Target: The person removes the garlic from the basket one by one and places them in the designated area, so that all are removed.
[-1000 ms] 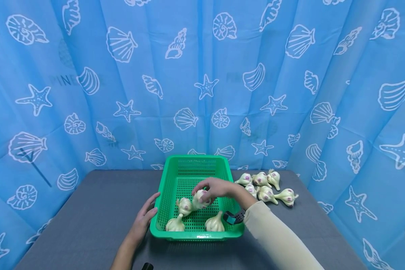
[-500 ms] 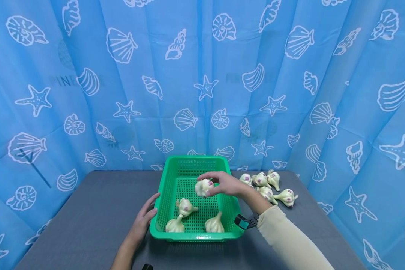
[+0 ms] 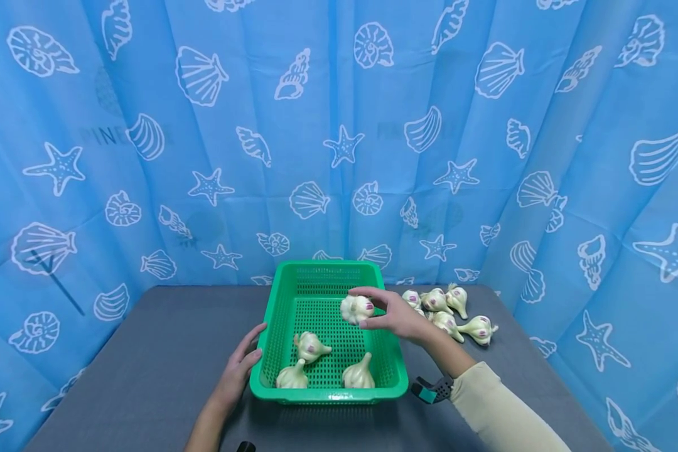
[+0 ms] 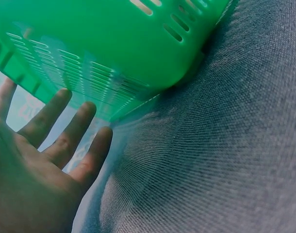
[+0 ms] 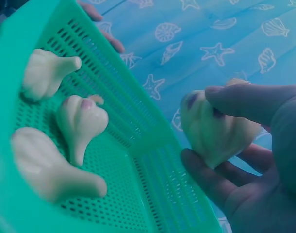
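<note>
A garlic bulb (image 3: 357,309) with purple patches is pinched between thumb and fingers of my right hand (image 3: 392,312), above the right part of the green plastic basket (image 3: 260,370). In the right wrist view the garlic bulb (image 5: 218,126) hangs apart from the basket wall. Three more garlic bulbs lie in the basket's near half: one toward the middle (image 3: 311,347), one at the near left (image 3: 292,375), one at the near right (image 3: 358,373). My left hand (image 3: 237,370) rests against the basket's left rim. Its fingers (image 4: 70,141) look fairly straight in the left wrist view.
Several garlic bulbs (image 3: 436,301) sit in a group on the grey table (image 3: 186,351), right of the basket. A blue curtain (image 3: 339,125) with white shell prints stands behind. A small black object (image 3: 246,446) shows at the bottom edge.
My right hand has lifted the garlic bulb from beside the middle bulb in the basket and carried it up and to the right. The left hand stays at the rim.
</note>
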Demonstrator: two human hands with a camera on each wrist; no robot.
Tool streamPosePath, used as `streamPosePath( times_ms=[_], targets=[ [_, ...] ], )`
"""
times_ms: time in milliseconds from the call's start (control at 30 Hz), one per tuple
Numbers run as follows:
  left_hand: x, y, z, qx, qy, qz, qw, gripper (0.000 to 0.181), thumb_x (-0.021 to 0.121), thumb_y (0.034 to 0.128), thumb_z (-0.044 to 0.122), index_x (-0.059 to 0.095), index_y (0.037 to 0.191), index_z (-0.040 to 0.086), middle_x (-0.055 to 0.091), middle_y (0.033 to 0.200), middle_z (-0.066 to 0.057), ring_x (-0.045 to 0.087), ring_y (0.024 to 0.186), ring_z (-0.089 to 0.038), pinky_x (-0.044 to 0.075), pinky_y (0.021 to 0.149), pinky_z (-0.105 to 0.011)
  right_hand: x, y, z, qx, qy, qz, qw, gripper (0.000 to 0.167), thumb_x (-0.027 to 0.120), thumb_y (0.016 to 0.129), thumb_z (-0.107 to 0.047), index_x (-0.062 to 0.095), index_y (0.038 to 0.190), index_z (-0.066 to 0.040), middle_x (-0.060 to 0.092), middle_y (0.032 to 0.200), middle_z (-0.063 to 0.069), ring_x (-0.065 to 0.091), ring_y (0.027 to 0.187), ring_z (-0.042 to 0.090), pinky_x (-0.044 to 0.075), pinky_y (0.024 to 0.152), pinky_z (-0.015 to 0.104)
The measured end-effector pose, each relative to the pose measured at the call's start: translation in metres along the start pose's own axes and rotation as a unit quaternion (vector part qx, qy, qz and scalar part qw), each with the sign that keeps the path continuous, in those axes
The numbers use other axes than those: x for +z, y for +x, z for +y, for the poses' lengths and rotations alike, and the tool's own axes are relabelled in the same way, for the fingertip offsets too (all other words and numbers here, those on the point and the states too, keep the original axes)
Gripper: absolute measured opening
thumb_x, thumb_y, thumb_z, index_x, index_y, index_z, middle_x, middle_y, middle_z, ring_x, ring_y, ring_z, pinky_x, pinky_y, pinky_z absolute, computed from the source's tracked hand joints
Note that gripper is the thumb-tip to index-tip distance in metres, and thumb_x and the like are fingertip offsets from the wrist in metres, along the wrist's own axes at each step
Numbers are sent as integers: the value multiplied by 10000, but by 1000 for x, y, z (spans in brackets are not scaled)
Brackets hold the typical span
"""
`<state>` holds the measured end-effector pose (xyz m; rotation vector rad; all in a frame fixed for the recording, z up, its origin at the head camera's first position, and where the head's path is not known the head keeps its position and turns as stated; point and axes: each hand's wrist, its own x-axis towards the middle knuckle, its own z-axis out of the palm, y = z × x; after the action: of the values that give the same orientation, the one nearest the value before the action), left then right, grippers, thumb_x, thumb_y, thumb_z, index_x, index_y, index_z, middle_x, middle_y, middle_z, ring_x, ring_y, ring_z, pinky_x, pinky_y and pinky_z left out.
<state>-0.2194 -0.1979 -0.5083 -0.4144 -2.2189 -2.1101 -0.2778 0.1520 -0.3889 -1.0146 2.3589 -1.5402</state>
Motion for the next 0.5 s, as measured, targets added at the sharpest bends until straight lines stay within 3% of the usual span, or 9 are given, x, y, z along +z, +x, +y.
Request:
streamPosePath(
  times_ms=[200,367,500],
  targets=[
    [0,0,-1,-90,-79,-61,9999,492,396,1055,209,289,1532,156,331,1486,-206,497,1190,-115,450,909,-312,1,-16,-1,-40,-143,658,9977,603,744,863,-110,504,1416,-97,451,1444,135,452,1274,374,467,896,481],
    [0,0,0,-98,-82,-19,9999,487,396,1055,216,296,1529,162,331,1490,-198,481,1211,-153,449,910,-321,1,-25,-2,-270,-113,1188,9925,613,754,847,-75,502,1406,-70,480,1386,184,582,1111,326,521,796,343],
    [0,0,1,-88,-74,-28,9999,485,392,1058,219,295,1529,161,328,1491,-196,476,1217,-166,451,909,-326,-1,-32,-2,-448,26,1637,9855,608,746,842,-27,500,1397,-42,494,1349,198,568,1103,229,517,817,308]
  ],
)
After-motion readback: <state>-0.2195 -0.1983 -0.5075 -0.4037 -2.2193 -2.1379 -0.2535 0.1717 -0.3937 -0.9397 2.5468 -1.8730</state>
